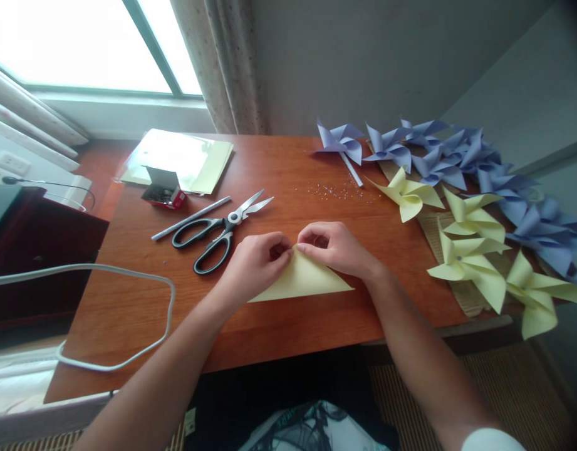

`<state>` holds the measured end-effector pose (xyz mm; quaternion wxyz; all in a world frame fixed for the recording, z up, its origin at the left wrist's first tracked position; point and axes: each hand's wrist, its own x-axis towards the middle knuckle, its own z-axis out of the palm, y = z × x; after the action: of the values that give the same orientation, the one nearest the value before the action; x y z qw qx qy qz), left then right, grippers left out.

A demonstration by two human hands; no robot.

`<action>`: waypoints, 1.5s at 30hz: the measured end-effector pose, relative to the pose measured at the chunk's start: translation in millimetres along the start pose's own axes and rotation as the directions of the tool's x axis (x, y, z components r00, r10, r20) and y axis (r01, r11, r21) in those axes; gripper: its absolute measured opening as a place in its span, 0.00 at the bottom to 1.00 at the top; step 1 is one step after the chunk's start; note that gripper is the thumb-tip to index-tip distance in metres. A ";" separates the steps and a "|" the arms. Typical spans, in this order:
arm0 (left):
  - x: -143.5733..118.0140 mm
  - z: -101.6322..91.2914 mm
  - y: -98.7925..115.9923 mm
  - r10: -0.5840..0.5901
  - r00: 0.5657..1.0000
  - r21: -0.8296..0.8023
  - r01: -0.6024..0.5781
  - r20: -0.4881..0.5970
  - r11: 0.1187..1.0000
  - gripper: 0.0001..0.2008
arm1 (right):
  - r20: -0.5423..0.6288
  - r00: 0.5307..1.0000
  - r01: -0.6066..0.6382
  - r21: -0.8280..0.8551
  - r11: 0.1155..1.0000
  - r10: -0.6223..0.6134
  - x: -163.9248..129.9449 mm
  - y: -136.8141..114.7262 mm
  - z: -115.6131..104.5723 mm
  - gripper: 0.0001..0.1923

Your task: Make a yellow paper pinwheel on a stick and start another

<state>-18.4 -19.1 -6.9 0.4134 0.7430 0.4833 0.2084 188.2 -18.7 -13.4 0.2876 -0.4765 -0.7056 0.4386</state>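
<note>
A sheet of yellow paper, folded into a triangle, lies near the table's front edge with its long side toward me. At its top corner my left hand pinches the paper between thumb and fingers. My right hand grips the same corner from the other side, its fingers curled inward. The fingertips of both hands nearly meet there, and they partly hide the corner. Just left of my left hand lies a pair of scissors with black and grey handles, blades apart and pointing away.
Beside the scissors are a rolled paper stick and an opened small red box. Behind them lies a stack of paper. Several yellow pinwheels and blue pinwheels cover the right side. A white cable loops at left.
</note>
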 end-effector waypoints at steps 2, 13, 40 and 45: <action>0.3 0.0 0.3 -0.001 1.000 0.003 0.001 0.004 1.000 0.08 | -0.003 1.000 0.005 0.001 1.000 -0.005 0.0 0.6 -0.1 0.04; -0.4 4.4 -0.2 0.001 1.000 0.216 0.001 -0.012 0.976 0.06 | -0.074 0.994 0.066 -0.219 0.973 -0.084 4.9 3.3 6.7 0.05; -75.8 80.5 23.6 0.293 0.956 0.733 -0.199 0.000 0.651 0.26 | -0.084 0.990 0.062 -0.469 0.881 -0.115 8.5 12.9 15.7 0.06; -78.3 83.2 25.1 0.246 0.969 0.737 -0.189 0.033 0.648 0.31 | -0.093 0.986 0.075 -0.479 0.874 -0.135 8.4 13.3 15.6 0.04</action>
<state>19.4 -128.0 -26.9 0.0345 0.8908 0.4476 0.0706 177.6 -14.2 -32.4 0.2287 -0.5196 -0.7970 0.2061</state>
